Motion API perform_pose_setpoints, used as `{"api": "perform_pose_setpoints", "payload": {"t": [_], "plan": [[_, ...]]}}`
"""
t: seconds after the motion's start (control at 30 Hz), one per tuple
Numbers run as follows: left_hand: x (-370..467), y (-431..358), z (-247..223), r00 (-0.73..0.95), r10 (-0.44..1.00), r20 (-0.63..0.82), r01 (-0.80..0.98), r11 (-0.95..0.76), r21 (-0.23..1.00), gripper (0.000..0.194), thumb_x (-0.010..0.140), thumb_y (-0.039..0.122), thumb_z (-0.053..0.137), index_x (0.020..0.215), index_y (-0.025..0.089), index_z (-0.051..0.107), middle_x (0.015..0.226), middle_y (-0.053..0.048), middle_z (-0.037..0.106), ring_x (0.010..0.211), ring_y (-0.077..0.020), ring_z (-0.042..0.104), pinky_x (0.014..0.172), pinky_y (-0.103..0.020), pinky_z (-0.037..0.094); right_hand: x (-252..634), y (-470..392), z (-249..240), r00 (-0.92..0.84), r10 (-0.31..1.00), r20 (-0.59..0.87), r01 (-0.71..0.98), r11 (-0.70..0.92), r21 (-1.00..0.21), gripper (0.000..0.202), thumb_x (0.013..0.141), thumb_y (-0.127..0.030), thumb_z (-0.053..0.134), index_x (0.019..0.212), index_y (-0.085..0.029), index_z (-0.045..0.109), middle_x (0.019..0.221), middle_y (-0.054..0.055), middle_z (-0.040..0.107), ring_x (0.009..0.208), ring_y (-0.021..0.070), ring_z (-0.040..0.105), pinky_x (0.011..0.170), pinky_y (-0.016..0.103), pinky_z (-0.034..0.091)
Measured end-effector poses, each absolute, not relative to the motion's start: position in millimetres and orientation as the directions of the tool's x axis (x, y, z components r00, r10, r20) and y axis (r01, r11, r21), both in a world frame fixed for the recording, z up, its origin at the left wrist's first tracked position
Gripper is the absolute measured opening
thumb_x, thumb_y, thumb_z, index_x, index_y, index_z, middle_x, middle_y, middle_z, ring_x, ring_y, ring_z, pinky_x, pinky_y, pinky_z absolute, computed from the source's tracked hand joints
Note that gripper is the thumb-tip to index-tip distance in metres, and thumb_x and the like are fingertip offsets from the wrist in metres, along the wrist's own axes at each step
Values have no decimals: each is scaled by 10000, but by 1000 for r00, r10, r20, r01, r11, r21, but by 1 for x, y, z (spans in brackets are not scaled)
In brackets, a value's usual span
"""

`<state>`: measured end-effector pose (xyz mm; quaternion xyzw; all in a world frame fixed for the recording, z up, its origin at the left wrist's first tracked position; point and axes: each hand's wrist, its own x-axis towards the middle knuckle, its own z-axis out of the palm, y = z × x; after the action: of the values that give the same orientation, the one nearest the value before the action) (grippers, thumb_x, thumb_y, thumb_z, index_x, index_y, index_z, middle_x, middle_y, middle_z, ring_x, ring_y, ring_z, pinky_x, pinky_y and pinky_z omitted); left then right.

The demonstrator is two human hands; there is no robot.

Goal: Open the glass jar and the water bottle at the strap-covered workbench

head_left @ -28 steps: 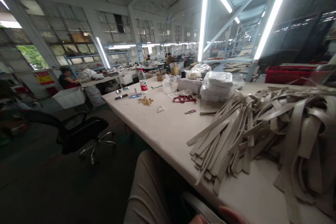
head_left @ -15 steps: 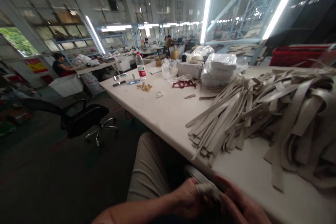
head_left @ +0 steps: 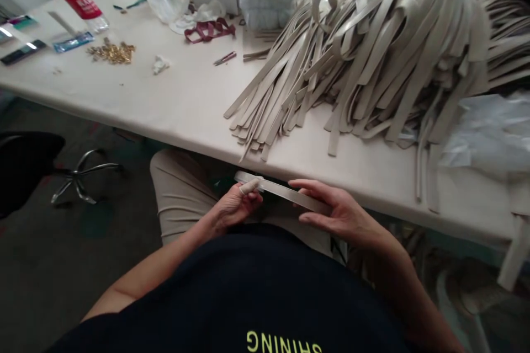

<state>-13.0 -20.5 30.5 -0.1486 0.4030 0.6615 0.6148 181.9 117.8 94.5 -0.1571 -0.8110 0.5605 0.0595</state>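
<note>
Over my lap, a narrow beige strap point(head_left: 285, 193) stretches between my two hands, just in front of the table edge. My left hand point(head_left: 238, 207) pinches it near its left end, and a pale wrapping covers one finger. A small whitish bit shows at that pinch, too blurred to name. Around the strap's right part curls my right hand point(head_left: 337, 212), fingers above it and thumb below, with the strap running into the palm. Beyond them a big heap of similar beige straps point(head_left: 372, 60) lies on the table, some ends hanging over the edge.
On the pale table point(head_left: 178, 102) lie gold metal pieces point(head_left: 114, 53), thread snips point(head_left: 224, 58), dark red straps point(head_left: 210, 31) and a crumpled white scrap point(head_left: 160, 64). A bottle point(head_left: 80, 3) stands far left. Clear plastic point(head_left: 491, 132) lies right. A black chair point(head_left: 28, 168) is left.
My view has tilted down and turned right. The hands, close together and blurred before, are now farther apart with the strap stretched between them.
</note>
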Motion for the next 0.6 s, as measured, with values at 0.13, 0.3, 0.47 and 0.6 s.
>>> {"api": "perform_pose_setpoints", "payload": {"t": [0.13, 0.3, 0.47, 0.6], "plan": [[-18, -23, 28, -162, 676, -719, -952, 84, 293, 243, 814, 40, 758, 672, 115, 576, 566, 71, 470, 457, -17, 459, 579, -174, 552, 208, 117, 106, -919, 368, 141, 4, 367, -930, 343, 909, -271, 734, 1240, -209, 673, 958, 57, 716, 804, 165, 693, 706, 240, 564], [-10, -20, 30, -76, 681, -729, -955, 161, 250, 186, 813, 66, 780, 723, 98, 620, 590, 60, 485, 467, -19, 460, 573, -183, 559, 196, 109, 97, -801, 436, 410, -104, 573, -813, 137, 976, -193, 622, 1013, -202, 754, 897, 62, 708, 775, 149, 682, 704, 236, 563], [-2, -20, 33, 4, 719, -695, -944, 232, 235, 221, 747, 84, 844, 725, 97, 625, 609, 56, 506, 476, -11, 455, 580, -169, 541, 168, 107, 68, -792, 359, 494, -190, 624, -758, 169, 1002, -214, 576, 1016, -203, 744, 926, 69, 696, 811, 144, 682, 723, 241, 568], [4, -26, 31, 8, 800, -599, -938, 213, 272, 248, 680, 125, 888, 790, 110, 666, 664, 33, 585, 531, -41, 525, 606, -184, 533, 151, 104, 56, -808, 287, 514, -260, 610, -749, 189, 1029, -244, 530, 1034, -203, 714, 1148, 108, 705, 1093, 195, 671, 932, 343, 566]]}}
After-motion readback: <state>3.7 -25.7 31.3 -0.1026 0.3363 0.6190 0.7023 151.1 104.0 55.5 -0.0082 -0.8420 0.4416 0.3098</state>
